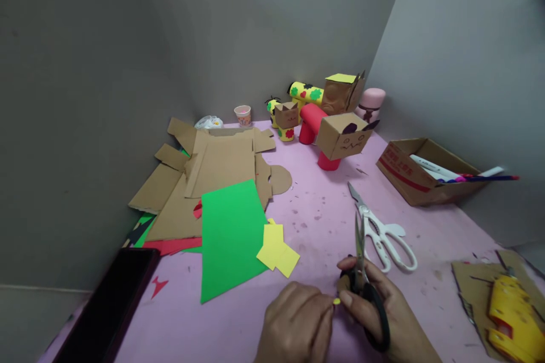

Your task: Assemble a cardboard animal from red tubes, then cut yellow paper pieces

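My left hand [293, 320] is closed, its fingertips pinching a tiny yellow paper piece [336, 301]. The tip of my right thumb also comes up against that piece. In my right hand [383, 309] are black-handled scissors [360, 244], with the blades pointing up and away from me and nearly together. White-handled scissors [383, 232] lie just beyond that hand. Several yellow paper squares [279, 249] rest partly against a large green sheet [232, 241], ahead of my left hand.
Flattened cardboard [225, 161] lies beyond the green sheet. Box-headed animal figures [340, 136] stand at the back right. A box of markers [413, 176] is at the right, above a yellow glue gun [511, 317] on cardboard. A phone [108, 306] lies at left.
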Tool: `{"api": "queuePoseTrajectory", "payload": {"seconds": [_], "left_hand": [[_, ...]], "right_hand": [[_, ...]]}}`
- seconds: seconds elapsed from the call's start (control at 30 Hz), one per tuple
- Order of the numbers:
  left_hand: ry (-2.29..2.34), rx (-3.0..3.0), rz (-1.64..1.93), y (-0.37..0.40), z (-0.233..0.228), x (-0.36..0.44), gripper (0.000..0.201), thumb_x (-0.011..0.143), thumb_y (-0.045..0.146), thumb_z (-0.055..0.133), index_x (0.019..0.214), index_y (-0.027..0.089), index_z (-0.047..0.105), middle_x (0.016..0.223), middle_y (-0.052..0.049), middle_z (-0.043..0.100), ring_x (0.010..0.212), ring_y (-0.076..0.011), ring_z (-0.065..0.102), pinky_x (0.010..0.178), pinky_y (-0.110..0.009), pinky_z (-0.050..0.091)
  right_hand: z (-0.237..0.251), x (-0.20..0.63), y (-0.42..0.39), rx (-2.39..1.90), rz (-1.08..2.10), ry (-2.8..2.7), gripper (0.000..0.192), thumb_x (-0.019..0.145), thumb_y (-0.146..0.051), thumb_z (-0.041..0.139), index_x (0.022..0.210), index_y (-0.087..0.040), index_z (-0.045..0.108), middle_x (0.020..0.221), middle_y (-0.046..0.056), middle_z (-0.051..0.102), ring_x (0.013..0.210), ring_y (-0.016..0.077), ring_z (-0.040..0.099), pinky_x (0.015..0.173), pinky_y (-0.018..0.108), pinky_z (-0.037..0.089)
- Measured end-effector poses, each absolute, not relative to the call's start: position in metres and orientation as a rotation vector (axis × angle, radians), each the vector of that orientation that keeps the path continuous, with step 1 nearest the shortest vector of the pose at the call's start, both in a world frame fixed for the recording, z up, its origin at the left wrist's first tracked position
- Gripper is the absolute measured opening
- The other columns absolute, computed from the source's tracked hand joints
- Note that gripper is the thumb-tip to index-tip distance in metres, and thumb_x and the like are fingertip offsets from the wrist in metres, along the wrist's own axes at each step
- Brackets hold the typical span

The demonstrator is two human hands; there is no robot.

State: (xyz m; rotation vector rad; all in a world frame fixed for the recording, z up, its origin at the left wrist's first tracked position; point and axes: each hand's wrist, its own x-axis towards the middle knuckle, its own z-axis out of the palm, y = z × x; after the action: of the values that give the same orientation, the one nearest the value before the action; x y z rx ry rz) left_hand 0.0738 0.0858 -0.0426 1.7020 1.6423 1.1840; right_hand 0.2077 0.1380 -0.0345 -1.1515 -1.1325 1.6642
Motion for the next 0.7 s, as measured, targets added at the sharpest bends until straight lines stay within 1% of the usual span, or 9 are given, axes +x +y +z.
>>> {"api": "queuePoseTrajectory", "payload": {"seconds": [0.1, 0.17, 0.23, 0.33, 0.5, 0.6, 0.7], "left_hand": [[1.496, 1.164, 1.19, 0.091, -0.043, 0.071, 0.014, 0.077, 0.028, 0.063, 0.07, 0.019, 0.072, 0.067, -0.007, 0.068, 0.062, -0.0169, 0.056, 0.061, -0.028, 0.041], [1.348, 0.819, 1.164, 0.095, -0.046, 0.071, 0.02, 0.07, 0.037, 0.07, 0.064, 0.018, 0.069, 0.06, -0.003, 0.064, 0.056, -0.0128, 0.051, 0.057, -0.025, 0.038], [1.232, 0.635, 1.152, 0.097, -0.049, 0.071, 0.03, 0.064, 0.044, 0.074, 0.061, 0.015, 0.066, 0.054, 0.0, 0.059, 0.053, -0.0104, 0.049, 0.056, -0.023, 0.035], [1.177, 0.594, 1.137, 0.098, -0.053, 0.074, 0.039, 0.06, 0.05, 0.076, 0.058, 0.013, 0.063, 0.051, 0.002, 0.055, 0.052, -0.0088, 0.047, 0.055, -0.022, 0.032], [1.214, 0.621, 1.112, 0.097, -0.054, 0.077, 0.04, 0.06, 0.049, 0.075, 0.058, 0.013, 0.058, 0.052, 0.003, 0.054, 0.052, -0.0078, 0.044, 0.053, -0.021, 0.03], [1.213, 0.674, 1.088, 0.097, -0.052, 0.075, 0.036, 0.064, 0.046, 0.072, 0.06, 0.014, 0.058, 0.055, 0.001, 0.056, 0.053, -0.009, 0.046, 0.055, -0.022, 0.032], [1.209, 0.763, 1.054, 0.098, -0.047, 0.07, 0.029, 0.072, 0.041, 0.066, 0.068, 0.013, 0.063, 0.061, -0.001, 0.061, 0.058, -0.011, 0.051, 0.059, -0.023, 0.037]], "right_hand": [[-0.036, 0.207, 0.137, -1.154, 1.63, -1.104, 0.037, 0.066, -0.041, 0.077, 0.092, -0.023, 0.057, 0.059, -0.006, 0.054, 0.053, 0.0103, 0.046, 0.051, 0.02, 0.037], [-0.036, 0.206, 0.135, -1.132, 1.642, -1.077, 0.036, 0.066, -0.04, 0.077, 0.091, -0.023, 0.057, 0.061, -0.006, 0.057, 0.056, 0.0103, 0.051, 0.054, 0.02, 0.04], [-0.035, 0.203, 0.133, -1.105, 1.673, -1.05, 0.034, 0.066, -0.04, 0.077, 0.09, -0.024, 0.058, 0.062, -0.006, 0.059, 0.056, 0.0103, 0.054, 0.055, 0.02, 0.042], [-0.034, 0.201, 0.132, -1.08, 1.7, -1.021, 0.034, 0.066, -0.041, 0.078, 0.088, -0.025, 0.058, 0.062, -0.006, 0.06, 0.055, 0.0101, 0.056, 0.054, 0.02, 0.044], [-0.035, 0.203, 0.133, -1.103, 1.651, -1.059, 0.034, 0.064, -0.037, 0.079, 0.088, -0.024, 0.059, 0.061, -0.006, 0.059, 0.056, 0.0086, 0.054, 0.055, 0.017, 0.042], [-0.034, 0.205, 0.134, -1.127, 1.643, -1.085, 0.034, 0.063, -0.036, 0.08, 0.087, -0.023, 0.059, 0.06, -0.006, 0.058, 0.056, 0.0089, 0.054, 0.055, 0.017, 0.042], [-0.033, 0.207, 0.135, -1.152, 1.623, -1.136, 0.034, 0.063, -0.037, 0.078, 0.087, -0.022, 0.058, 0.06, -0.005, 0.057, 0.055, 0.0113, 0.054, 0.054, 0.021, 0.043]]}}
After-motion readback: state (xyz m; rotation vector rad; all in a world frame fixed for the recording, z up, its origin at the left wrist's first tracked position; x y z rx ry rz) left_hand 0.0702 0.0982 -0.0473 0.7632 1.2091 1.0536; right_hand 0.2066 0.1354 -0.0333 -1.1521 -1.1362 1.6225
